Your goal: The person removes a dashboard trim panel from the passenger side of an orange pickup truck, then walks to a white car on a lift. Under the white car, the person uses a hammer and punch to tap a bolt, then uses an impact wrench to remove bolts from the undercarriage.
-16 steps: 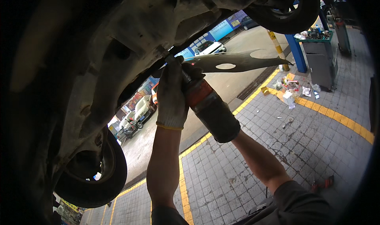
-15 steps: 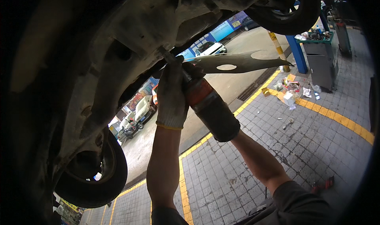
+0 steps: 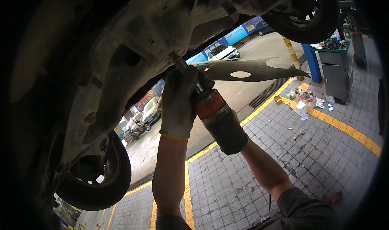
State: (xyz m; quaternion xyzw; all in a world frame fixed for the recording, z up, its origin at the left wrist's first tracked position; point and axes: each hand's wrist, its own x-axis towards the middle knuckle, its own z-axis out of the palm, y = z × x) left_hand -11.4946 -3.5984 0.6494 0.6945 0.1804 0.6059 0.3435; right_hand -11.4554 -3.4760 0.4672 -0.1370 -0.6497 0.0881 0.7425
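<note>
An impact wrench (image 3: 221, 120) with a dark body and a worn red front section points up at the car underside (image 3: 142, 39). Its extension with a socket (image 3: 182, 62) meets the metal there; the fastener itself is too small to make out. My left hand (image 3: 178, 98), in a dirty knit work glove, is closed around the extension just ahead of the wrench's nose. From the lower right my right forearm (image 3: 265, 165) reaches up behind the wrench. The tool body hides my right hand, which supports it from the handle side.
A long panel with an oval hole (image 3: 251, 71) hangs beside the underside. Wheels (image 3: 95, 175) are at lower left and upper right. A blue post (image 3: 311, 62) and a grey tool cart (image 3: 334, 68) stand right. Packaging (image 3: 302, 104) and a ratchet (image 3: 299, 134) lie on the tiled floor.
The view has shifted slightly, so the car, wrench and floor items appear a little farther right and lower. Both hands keep their hold, and the socket stays at the underside.
</note>
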